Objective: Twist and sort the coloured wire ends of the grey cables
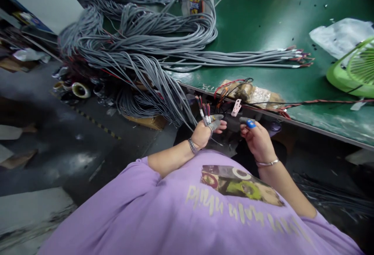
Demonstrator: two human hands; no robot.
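Note:
My left hand [202, 133] is closed around the ends of several grey cables [179, 97], which hang over the table's front edge. Stripped ends with coloured inner wires [205, 109] and white bands stick up past its fingers, some of which wear grey coverings. My right hand [258, 141] is a short way to the right, its thumb and forefinger pressed together. A blue wrap is on its thumb and a grey covering on the forefinger. Whatever lies in that pinch, if anything, is too small to make out. A pink clip [236, 108] is between and beyond both hands at the table edge.
Large bundles of grey cable [140, 33] cover the left of the green table [263, 21]; a straight bunch [242, 58] points right. A taped board with wires [260, 95] lies along the front edge. A green fan [355, 70] and plastic bag [340, 35] stand right.

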